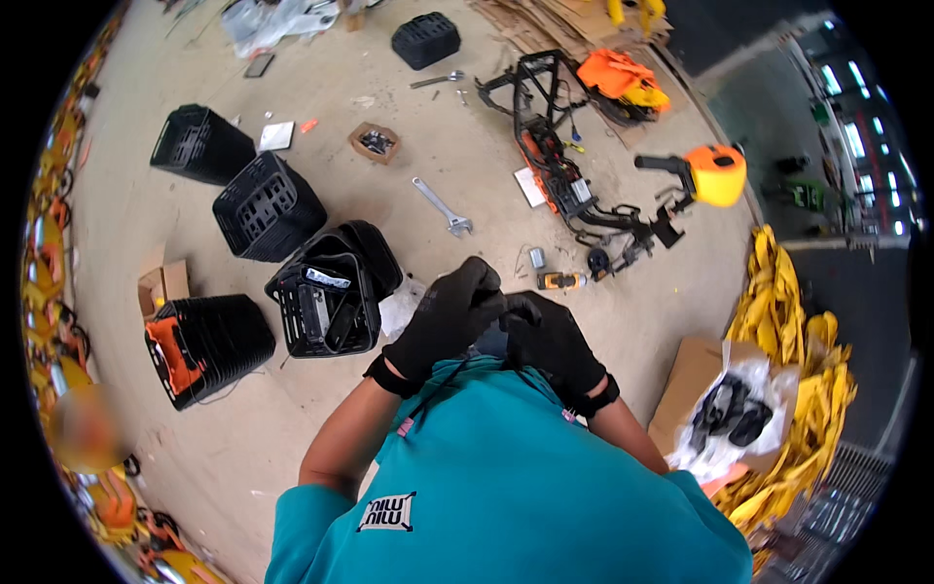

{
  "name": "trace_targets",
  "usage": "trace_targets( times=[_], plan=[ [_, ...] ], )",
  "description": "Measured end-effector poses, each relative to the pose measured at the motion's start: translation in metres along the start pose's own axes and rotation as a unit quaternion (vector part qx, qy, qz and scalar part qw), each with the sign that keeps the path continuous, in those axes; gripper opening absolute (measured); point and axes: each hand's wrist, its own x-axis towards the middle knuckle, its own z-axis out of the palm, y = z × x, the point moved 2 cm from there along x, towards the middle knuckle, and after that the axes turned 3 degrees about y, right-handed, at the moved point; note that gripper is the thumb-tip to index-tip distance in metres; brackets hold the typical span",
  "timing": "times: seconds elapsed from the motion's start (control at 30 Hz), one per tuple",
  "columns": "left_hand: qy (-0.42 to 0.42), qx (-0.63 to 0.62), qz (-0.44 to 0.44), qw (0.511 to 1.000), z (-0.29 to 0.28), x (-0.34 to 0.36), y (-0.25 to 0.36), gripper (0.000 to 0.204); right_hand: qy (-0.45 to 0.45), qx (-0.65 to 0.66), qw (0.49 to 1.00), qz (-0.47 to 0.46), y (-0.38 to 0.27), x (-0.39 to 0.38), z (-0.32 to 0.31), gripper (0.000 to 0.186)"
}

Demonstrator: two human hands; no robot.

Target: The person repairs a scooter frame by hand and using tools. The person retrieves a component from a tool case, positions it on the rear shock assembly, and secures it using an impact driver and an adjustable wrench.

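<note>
My left hand [448,316], in a black glove, is raised at the centre with its fingers curled. Beside it my right hand [545,341], also black-gloved, has its fingers closed near the left hand's fingertips. What they hold, if anything, is too small to make out. Both are in front of my teal top [496,457], which has dark cords. An adjustable wrench [438,201] lies on the concrete floor beyond them. A yellow-and-black power tool [559,280] and a small grey object [536,258] lie just past my right hand.
Black baskets [268,204] stand at the left, some stacked or filled with parts. A dark vehicle frame [555,175] with a yellow front piece [715,175] lies ahead right. An open carton [671,399] and yellow parts [817,380] are at the right; scooters line the far left.
</note>
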Motion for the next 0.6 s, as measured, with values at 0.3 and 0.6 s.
trace_targets(
  times=[0.3,0.6],
  plan=[
    [0.128,0.059,-0.077,0.987,-0.069,0.132,0.012,0.016,-0.142,0.028,0.984,-0.099,-0.029,0.197,-0.046,0.022],
    [0.087,0.039,-0.064,0.993,-0.157,0.307,-0.030,0.014,-0.130,0.005,0.989,-0.063,-0.074,0.377,-0.081,0.021]
  ],
)
